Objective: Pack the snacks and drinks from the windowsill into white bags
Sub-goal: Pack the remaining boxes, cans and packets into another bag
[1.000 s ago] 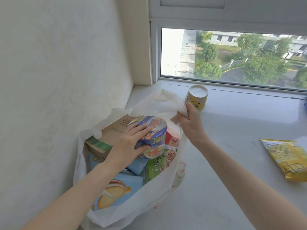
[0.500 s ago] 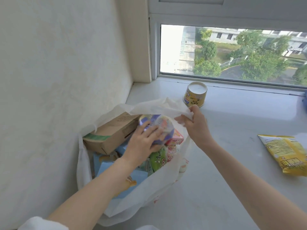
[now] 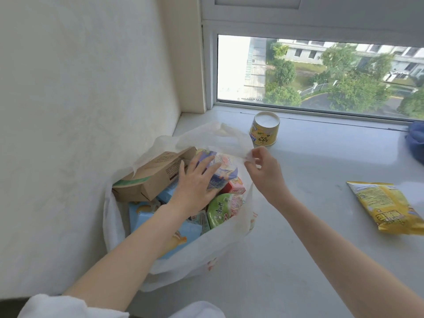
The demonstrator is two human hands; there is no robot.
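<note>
A white bag (image 3: 224, 239) stands on the windowsill (image 3: 321, 180) against the left wall, full of snacks. Inside lie a brown box (image 3: 156, 175), a green noodle bowl (image 3: 222, 210), a small red box (image 3: 235, 187) and light blue packs (image 3: 142, 214). On top sits a purple noodle cup (image 3: 226, 166). My left hand (image 3: 195, 187) presses on that cup with straight fingers. My right hand (image 3: 266, 173) pinches the bag's rim at its right side. A yellow can (image 3: 265, 130) stands behind the bag. A yellow chip bag (image 3: 387, 207) lies flat to the right.
The wall (image 3: 80, 111) closes the left side and the window pane (image 3: 321, 74) the back. A blue object (image 3: 416, 143) shows at the right edge, mostly cut off. Bare sill stretches between the white bag and the chip bag.
My left hand pushed the purple cup down into the bag and its fingers flattened on it. My right hand loosened from a full grip to a fingertip pinch on the rim.
</note>
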